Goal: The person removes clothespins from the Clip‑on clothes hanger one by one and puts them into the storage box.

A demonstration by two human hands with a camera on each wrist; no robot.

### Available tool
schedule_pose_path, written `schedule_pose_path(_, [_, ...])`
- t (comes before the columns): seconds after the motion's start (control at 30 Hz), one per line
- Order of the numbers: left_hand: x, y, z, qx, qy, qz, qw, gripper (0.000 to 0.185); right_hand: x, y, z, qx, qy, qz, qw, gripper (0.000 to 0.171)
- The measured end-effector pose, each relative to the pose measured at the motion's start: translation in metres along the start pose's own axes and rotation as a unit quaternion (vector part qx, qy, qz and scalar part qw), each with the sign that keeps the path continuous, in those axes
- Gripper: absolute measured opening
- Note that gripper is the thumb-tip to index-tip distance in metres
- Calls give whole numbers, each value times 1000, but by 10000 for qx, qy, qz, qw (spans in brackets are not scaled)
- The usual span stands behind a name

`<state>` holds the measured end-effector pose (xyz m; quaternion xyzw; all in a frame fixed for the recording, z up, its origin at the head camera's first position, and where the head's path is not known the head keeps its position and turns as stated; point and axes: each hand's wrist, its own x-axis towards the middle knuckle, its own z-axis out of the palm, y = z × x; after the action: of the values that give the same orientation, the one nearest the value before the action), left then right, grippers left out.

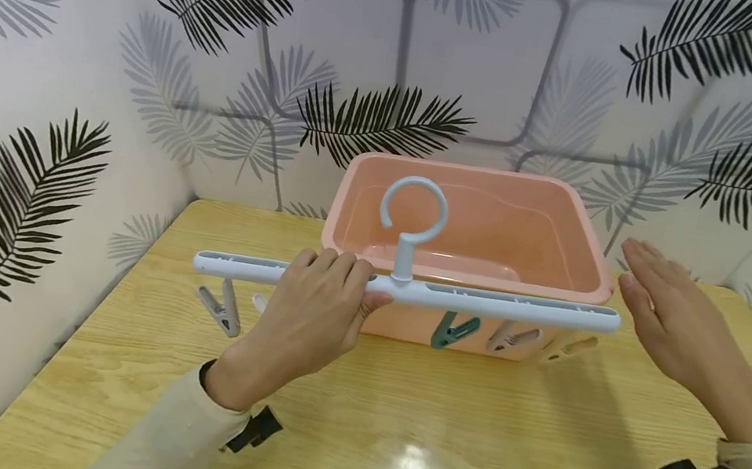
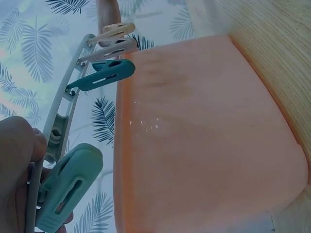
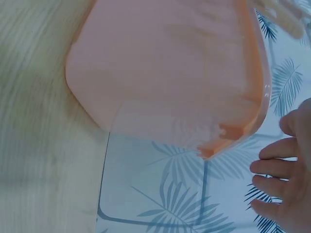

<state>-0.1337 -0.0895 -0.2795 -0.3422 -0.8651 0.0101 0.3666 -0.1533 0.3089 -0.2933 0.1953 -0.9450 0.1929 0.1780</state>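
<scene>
My left hand grips the long bar of a pale blue clip hanger and holds it level in front of a pink plastic tub. The hanger's round hook stands up at mid-bar. Teal and beige pegs dangle under the bar; the left wrist view shows a teal peg close beside my fingers. My right hand hovers flat with straight fingers just past the bar's right end, beside the tub, holding nothing.
The tub stands at the back of a light wooden table. Walls with leaf-patterned paper close in on the left, back and right.
</scene>
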Motion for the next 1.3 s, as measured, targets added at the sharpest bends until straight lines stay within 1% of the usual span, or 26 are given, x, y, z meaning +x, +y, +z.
schedule_pose_path(0.07, [0, 0, 0, -8, 23, 4, 10000, 60, -9, -8, 4, 36, 573, -64, 9983, 45])
schedule_pose_path(0.1, [0, 0, 0, -9, 37, 12, 10000, 60, -14, -12, 6, 56, 902, -123, 9958, 43])
schedule_pose_path(0.17, [1, -1, 0, -26, 62, 33, 10000, 60, -22, -20, 12, 85, 1544, -226, 9877, 37])
schedule_pose_path(0.23, [1, -1, 0, -37, 92, 59, 9999, 60, -30, -27, 18, 134, 2030, -322, 9786, 32])
schedule_pose_path(0.3, [2, -1, 1, -50, 111, 72, 9999, 60, -36, -32, 23, 275, 2309, -357, 9719, 27])
schedule_pose_path(0.37, [3, -2, 1, -50, 143, 64, 9999, 60, -42, -35, 26, 514, 2396, -323, 9690, 23])
schedule_pose_path(0.43, [4, -2, 2, -63, 169, 45, 9998, 61, -46, -37, 29, 853, 2356, -325, 9676, 20])
schedule_pose_path(0.53, [5, -1, 3, -118, 177, 33, 9998, 61, -53, -40, 32, 1362, 1919, -219, 9717, 23])
schedule_pose_path(0.6, [6, -1, 3, -149, 173, 47, 9997, 60, -57, -42, 35, 1778, 1431, -102, 9735, 32])
schedule_pose_path(0.63, [6, 0, 2, -156, 165, 61, 9997, 60, -59, -43, 37, 2032, 1135, -14, 9725, 38])
schedule_pose_path(0.67, [6, 0, 2, -156, 157, 74, 9997, 59, -61, -44, 37, 2271, 835, 95, 9702, 44])
schedule_pose_path(0.7, [6, 1, 2, -159, 153, 86, 9997, 59, -62, -45, 39, 2533, 576, 171, 9655, 48])
schedule_pose_path(0.73, [7, 1, 2, -159, 148, 95, 9997, 58, -63, -46, 39, 2882, 341, 256, 9566, 52])
schedule_pose_path(0.77, [7, 2, 2, -153, 142, 102, 9997, 58, -65, -47, 40, 3298, 155, 376, 9432, 54])
schedule_pose_path(0.83, [7, 2, 2, -165, 136, 114, 9997, 57, -66, -49, 40, 3929, -111, 601, 9175, 55])
schedule_pose_path(0.9, [6, 2, 2, -182, 139, 126, 9997, 57, -66, -51, 39, 4407, -193, 778, 8941, 53])
schedule_pose_path(0.97, [5, 2, 3, -193, 146, 149, 9996, 57, -66, -54, 39, 4828, -226, 821, 8716, 49])
schedule_pose_path(1.07, [4, 1, 4, -210, 151, 192, 9995, 58, -64, -57, 40, 5213, -245, 583, 8511, 35])
schedule_pose_path(1.17, [4, 0, 4, -215, 134, 219, 9994, 58, -61, -57, 42, 5655, -268, 261, 8239, 27])
schedule_pose_path(1.23, [3, -2, 5, -228, 93, 220, 9995, 56, -61, -56, 44, 5784, -223, 200, 8152, 24])
schedule_pose_path(1.3, [3, -3, 5, -240, 29, 177, 9996, 47, -60, -54, 45, 5949, -261, 175, 8032, 26])
